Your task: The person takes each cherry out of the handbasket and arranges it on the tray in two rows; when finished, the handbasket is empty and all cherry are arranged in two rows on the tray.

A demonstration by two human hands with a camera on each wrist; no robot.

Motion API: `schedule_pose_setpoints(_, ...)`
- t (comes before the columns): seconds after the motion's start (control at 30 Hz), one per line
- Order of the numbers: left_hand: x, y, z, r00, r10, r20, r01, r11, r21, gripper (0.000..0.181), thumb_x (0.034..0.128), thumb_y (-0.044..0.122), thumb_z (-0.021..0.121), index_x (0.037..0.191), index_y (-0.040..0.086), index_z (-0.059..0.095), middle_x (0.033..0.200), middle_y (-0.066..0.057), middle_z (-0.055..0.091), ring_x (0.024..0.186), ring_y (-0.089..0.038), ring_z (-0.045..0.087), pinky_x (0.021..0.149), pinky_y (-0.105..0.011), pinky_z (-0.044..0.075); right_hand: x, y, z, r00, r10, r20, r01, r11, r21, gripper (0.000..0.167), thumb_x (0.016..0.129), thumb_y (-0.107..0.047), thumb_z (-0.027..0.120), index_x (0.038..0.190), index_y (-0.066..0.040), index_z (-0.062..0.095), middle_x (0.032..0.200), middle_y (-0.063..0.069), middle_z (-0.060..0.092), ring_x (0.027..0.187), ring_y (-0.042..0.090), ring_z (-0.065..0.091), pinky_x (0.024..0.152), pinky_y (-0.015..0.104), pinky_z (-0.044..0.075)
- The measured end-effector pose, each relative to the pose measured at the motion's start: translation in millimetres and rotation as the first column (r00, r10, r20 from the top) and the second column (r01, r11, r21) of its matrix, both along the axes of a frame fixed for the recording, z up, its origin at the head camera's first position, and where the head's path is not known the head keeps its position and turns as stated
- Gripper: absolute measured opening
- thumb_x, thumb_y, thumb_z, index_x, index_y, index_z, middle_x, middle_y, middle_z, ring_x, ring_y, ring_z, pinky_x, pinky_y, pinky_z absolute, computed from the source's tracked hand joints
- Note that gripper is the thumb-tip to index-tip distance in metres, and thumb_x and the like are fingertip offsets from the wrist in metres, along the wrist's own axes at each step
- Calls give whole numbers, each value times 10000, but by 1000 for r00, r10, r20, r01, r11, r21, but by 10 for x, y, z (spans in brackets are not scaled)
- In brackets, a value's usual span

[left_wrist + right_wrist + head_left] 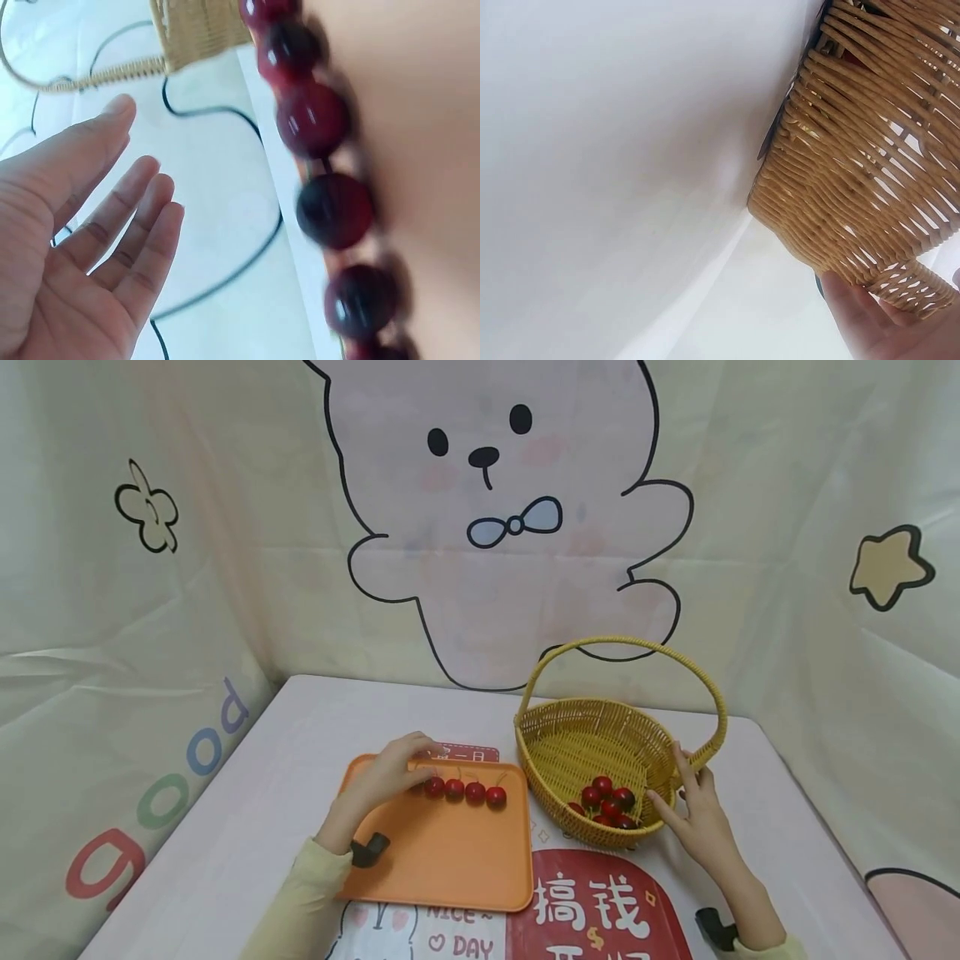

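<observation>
Above the far left part of an orange tray point(450, 860), my left hand point(390, 772) hovers beside a row of several red cherries point(475, 792) with thin stems. The left wrist view shows this hand point(82, 247) with thumb and fingers apart and nothing between them; the cherries point(313, 120) lie off to its side. On the right stands a yellow woven basket point(570, 735) with a tall handle, holding more cherries point(602, 786). My right hand point(705, 827) grips the basket's right rim near the handle's base. In the right wrist view, its fingers point(844, 311) touch the outer weave.
Beneath the tray and basket lies a printed mat point(600, 910) with red and white patches, on a white table point(210, 843). A curtain point(262, 568) with a cartoon bear surrounds the back and sides. Each wrist wears a black strap mount point(370, 850).
</observation>
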State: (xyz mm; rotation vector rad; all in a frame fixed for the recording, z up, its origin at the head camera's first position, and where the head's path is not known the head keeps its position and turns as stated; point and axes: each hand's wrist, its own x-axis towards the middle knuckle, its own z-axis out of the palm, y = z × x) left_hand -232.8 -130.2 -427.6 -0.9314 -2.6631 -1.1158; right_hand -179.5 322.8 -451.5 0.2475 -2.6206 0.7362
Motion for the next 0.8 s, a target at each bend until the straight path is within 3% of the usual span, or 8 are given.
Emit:
schedule_pose_setpoints(0.37,-13,521,9,992,-102,71,101,995,18,282,853,171,667,1110,60,632,1073,-90,617,995,-228,573,885,-406,484,11,-4,-26,999,26,-33,-26,1000,-9,905,781,-61,716,1491,-146,161,1319,349,270,1043,471,475,769,597,473)
schedule_pose_setpoints(0.6,-46,889,42,983,-183,20,184,981,-55,239,872,177,645,1087,74,635,1071,-50,617,1019,-174,567,908,-321,468,4,8,-43,999,25,-41,-26,1000,-14,882,792,-75,710,1488,-140,173,1323,344,268,1051,469,473,769,595,473)
schedule_pose_setpoints(0.8,-57,1162,66,973,-232,-10,231,971,-59,273,857,231,659,1094,99,639,1069,-4,633,1016,-102,562,910,-267,462,-10,4,-38,998,34,-54,-35,999,-18,880,787,-64,712,1486,-129,181,1310,345,274,1047,464,468,766,601,471)
